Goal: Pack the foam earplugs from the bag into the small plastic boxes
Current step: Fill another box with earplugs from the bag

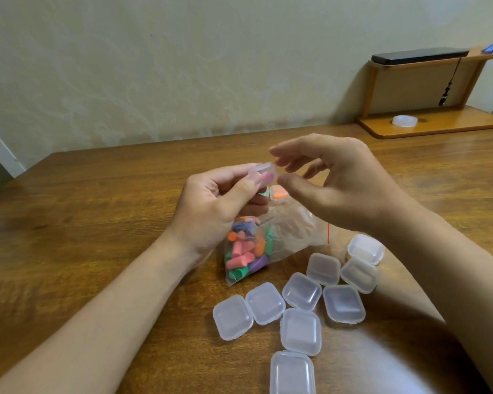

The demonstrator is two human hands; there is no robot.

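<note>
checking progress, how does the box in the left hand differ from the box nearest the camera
The held box is gripped in the left hand; the near box lies on the table. Held box shows a pink plug inside; near box looks empty. Both are small clear plastic.

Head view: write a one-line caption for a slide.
Left hand holds a small box with a pink earplug inside, right hand open beside it, above the earplug bag and closed boxes.

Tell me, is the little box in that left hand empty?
Not empty: a pink earplug shows through the clear box pinched in the left hand. Whether it holds more, cannot tell.
</note>
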